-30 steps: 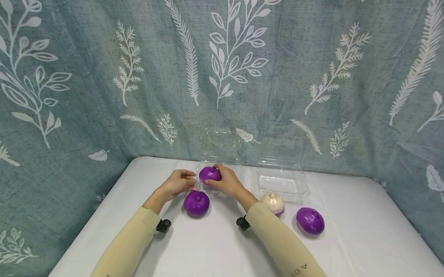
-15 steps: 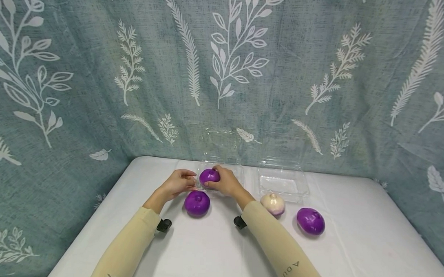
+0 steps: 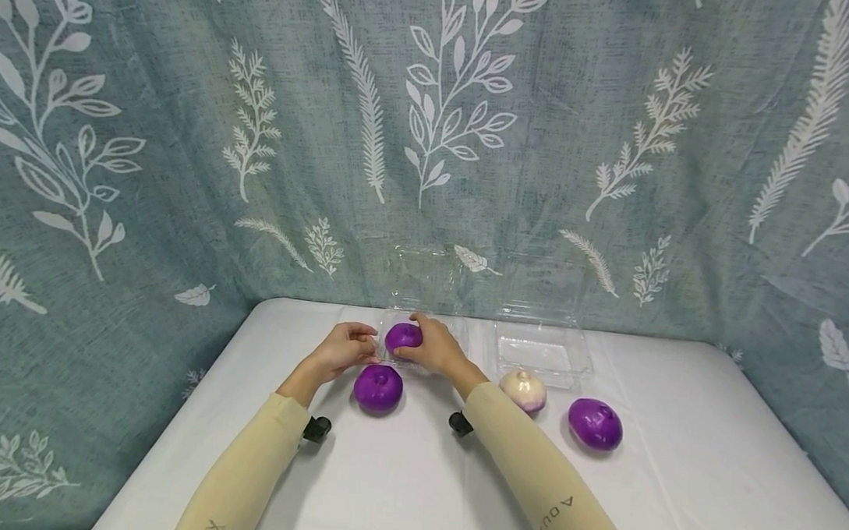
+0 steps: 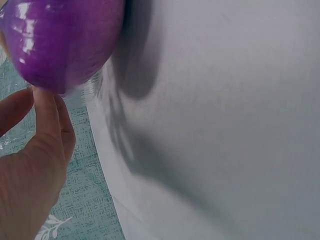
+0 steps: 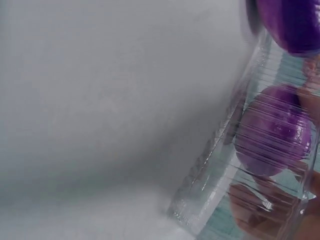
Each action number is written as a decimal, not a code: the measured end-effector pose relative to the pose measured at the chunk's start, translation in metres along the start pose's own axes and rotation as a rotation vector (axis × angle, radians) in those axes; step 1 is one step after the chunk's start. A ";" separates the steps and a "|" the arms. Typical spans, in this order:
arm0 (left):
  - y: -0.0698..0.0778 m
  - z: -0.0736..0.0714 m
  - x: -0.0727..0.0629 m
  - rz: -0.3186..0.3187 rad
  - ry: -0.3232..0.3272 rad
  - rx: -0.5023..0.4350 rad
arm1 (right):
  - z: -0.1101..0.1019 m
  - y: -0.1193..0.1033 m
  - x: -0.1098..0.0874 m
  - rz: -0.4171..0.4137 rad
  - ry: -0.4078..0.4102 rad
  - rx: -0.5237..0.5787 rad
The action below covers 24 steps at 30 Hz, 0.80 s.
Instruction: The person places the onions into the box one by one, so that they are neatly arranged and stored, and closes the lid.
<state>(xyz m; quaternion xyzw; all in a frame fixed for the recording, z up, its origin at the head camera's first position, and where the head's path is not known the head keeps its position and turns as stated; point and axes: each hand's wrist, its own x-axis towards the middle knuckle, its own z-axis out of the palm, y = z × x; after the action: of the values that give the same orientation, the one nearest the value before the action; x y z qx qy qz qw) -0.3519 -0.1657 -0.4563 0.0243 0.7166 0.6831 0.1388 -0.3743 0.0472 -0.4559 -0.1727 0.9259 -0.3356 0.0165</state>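
Two clear plastic hinged containers stand side by side at the back of the table, lids up. My right hand [image 3: 437, 347] grips a purple onion [image 3: 402, 338] inside the left container [image 3: 457, 336]; the right wrist view shows this onion [image 5: 272, 135] through the clear wall. At that container's left edge is my left hand [image 3: 344, 348], its bent fingers and thumb pinching the rim. Just in front of it, a second purple onion [image 3: 379, 388] rests on the table. In the left wrist view, a purple onion [image 4: 65, 45] covers part of the left hand's fingertips [image 4: 44, 100].
The right container [image 3: 534, 351] holds nothing visible. A white onion [image 3: 524, 391] with a purple underside sits in front of it, and another purple onion [image 3: 594, 424] lies farther right. White cloth covers the table [image 3: 403, 483]; a patterned curtain [image 3: 373, 123] hangs behind.
The right hand has lowered the purple onion slightly within the left container, and the right forearm has shifted a little left. The left hand stays at the container's edge.
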 end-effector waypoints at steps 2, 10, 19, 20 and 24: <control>0.000 0.000 0.001 0.005 -0.001 0.003 | -0.002 -0.001 -0.002 0.002 0.011 -0.018; -0.001 0.001 0.003 0.016 -0.015 0.002 | -0.015 -0.003 -0.015 -0.051 0.047 -0.073; 0.000 0.000 0.002 0.003 0.004 0.018 | -0.033 -0.007 -0.041 -0.093 0.030 -0.060; 0.000 0.000 0.002 0.006 0.005 0.022 | -0.036 -0.007 -0.045 -0.096 0.020 -0.063; -0.001 0.000 0.001 0.010 -0.002 0.022 | -0.043 -0.008 -0.061 -0.125 -0.018 -0.061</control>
<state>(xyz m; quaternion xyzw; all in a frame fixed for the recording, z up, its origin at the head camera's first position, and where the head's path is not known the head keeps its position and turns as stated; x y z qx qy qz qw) -0.3528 -0.1652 -0.4575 0.0299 0.7239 0.6757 0.1359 -0.3206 0.0877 -0.4229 -0.2336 0.9229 -0.3062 -0.0014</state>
